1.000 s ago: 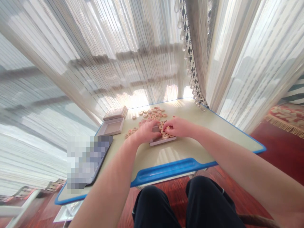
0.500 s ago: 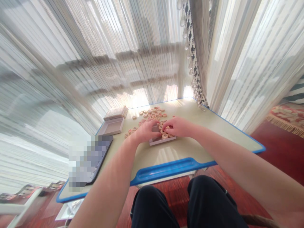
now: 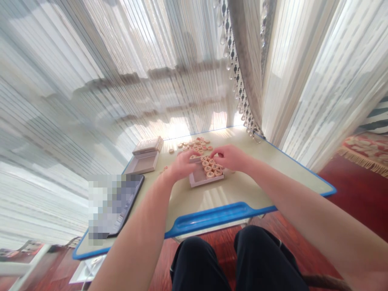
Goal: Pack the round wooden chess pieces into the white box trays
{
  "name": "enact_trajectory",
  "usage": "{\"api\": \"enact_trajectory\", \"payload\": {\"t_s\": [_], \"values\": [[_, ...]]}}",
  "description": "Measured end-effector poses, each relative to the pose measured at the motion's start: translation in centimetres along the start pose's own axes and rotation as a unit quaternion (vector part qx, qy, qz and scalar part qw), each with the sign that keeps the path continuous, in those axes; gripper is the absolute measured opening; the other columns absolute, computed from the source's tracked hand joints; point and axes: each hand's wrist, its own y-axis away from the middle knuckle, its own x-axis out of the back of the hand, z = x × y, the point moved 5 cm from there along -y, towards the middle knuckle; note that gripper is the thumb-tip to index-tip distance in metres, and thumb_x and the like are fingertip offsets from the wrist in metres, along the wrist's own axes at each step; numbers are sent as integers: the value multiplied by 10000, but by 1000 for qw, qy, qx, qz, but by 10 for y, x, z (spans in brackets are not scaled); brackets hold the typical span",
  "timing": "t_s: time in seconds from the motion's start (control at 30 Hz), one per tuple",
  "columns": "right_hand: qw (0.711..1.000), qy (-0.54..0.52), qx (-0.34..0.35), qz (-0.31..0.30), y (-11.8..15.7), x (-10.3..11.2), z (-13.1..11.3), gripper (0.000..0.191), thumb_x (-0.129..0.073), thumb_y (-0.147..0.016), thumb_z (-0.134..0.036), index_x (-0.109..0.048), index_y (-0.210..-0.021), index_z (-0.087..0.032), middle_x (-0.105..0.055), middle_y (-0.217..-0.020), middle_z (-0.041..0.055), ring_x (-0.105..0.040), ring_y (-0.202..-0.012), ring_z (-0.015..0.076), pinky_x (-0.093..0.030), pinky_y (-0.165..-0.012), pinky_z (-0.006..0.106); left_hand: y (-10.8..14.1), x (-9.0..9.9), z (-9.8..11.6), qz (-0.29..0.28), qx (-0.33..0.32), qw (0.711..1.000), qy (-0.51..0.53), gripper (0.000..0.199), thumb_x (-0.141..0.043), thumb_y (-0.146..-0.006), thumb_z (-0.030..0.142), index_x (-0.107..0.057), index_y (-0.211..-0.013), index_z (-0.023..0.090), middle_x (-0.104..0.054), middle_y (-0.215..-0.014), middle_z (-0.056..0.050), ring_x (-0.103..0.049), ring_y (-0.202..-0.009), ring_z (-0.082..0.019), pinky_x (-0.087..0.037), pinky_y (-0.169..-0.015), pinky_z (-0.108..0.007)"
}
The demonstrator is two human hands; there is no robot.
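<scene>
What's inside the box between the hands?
Round wooden pieces with dark characters fill the right side of the box; bare bottom shows at left. The right hand hides part of its far right corner, so any pieces there can't be counted.

Looks like room in home here: sheer striped curtains [image 3: 121, 72] glowing with daylight, beaded trim [image 3: 238, 76] hanging down, dark reddish wood floor [image 3: 224, 242], fringed floral cloth [image 3: 368, 151] off right, small blue-edged table [image 3: 260, 147] by window.
</scene>
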Motion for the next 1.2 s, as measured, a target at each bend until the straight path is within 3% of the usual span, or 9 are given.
{"api": "enact_trajectory", "payload": {"t_s": [0.13, 0.23, 0.4, 0.5, 0.63, 0.77, 0.93, 1.1, 1.2], "values": [[997, 56, -31, 31, -6, 2, 15, 281, -461, -771, -254, -671, -942, -179, -600, -738, 31, -538, -679, 143, -395, -654, 245, 0, 11, -16, 93, 72, 992, -40, 363, -456, -656, 130, -634, -970, 168, -657, -1039, -47, -583, -984, -203, -447, -907, -309], [992, 96, -46, 61, -11, 1, 26, 314, -418, -818, -255, -659, -1003, -171, -605, -939, 90, -548, -906, 191, -388, -841, 295, 3, 9, -24, 80, 113, 989, -57, 305, -467, -692, 189, -644, -940, 168, -676, -983, -45, -609, -897, -194, -473, -845, -291], [985, 144, -88, 45, -16, -4, 43, 339, -401, -841, -246, -625, -1081, -161, -587, -1099, 140, -487, -1090, 242, -315, -968, 374, 3, 5, -27, 75, 88, 992, -53, 256, -476, -701, 196, -658, -880, 180, -692, -879, -24, -610, -771, -164, -482, -744, -261], [979, 150, -136, 24, -16, -7, 51, 335, -419, -827, -251, -633, -1061, -142, -615, -1051, 162, -514, -1062, 276, -359, -917, 409, 2, 4, -30, 91, 92, 991, -38, 248, -491, -695, 205, -672, -863, 182, -696, -857, -17, -607, -746, -154, -474, -729, -248], [973, 121, -195, 10, -12, -10, 56, 331, -450, -803, -237, -625, -1069, -143, -644, -971, 154, -578, -945, 265, -426, -810, 365, 1, 5, -32, 116, 112, 987, -14, 255, -491, -699, 216, -689, -855, 179, -702, -838, -13, -612, -764, -155, -464, -753, -243], [976, 108, -188, 11, -11, -10, 55, 316, -467, -801, -250, -632, -1044, -134, -650, -949, 144, -578, -942, 262, -425, -811, 347, 2, 7, -38, 140, 148, 979, 9, 269, -458, -716, 194, -692, -849, 183, -705, -820, -7, -625, -783, -150, -463, -746, -222], [977, 118, -175, 11, -12, -11, 52, 325, -417, -814, -232, -621, -1055, -151, -638, -1010, 127, -568, -961, 238, -402, -849, 331, 5, 16, -49, 206, 190, 959, -35, 328, -416, -742, 155, -686, -924, 188, -703, -909, -32, -621, -877, -163, -454, -795, -231], [969, 155, -189, 30, -10, -15, 51, 333, -387, -846, -282, -611, -1065, -172, -610, -1055, 139, -564, -949, 246, -384, -865, 360, 6, 13, -61, 169, 253, 952, 19, 404, -423, -723, 105, -651, -1047, 181, -697, -933, -48, -638, -762, -161, -478, -662, -232], [972, 166, -158, 58, -15, -13, 46, 333, -397, -849, -269, -609, -1083, -164, -597, -1070, 145, -527, -1008, 260, -352, -909, 381, 5, 10, -67, 153, 280, 946, 66, 414, -430, -725, 98, -640, -1071, 186, -701, -908, -49, -635, -692, -155, -480, -612, -233]]}}
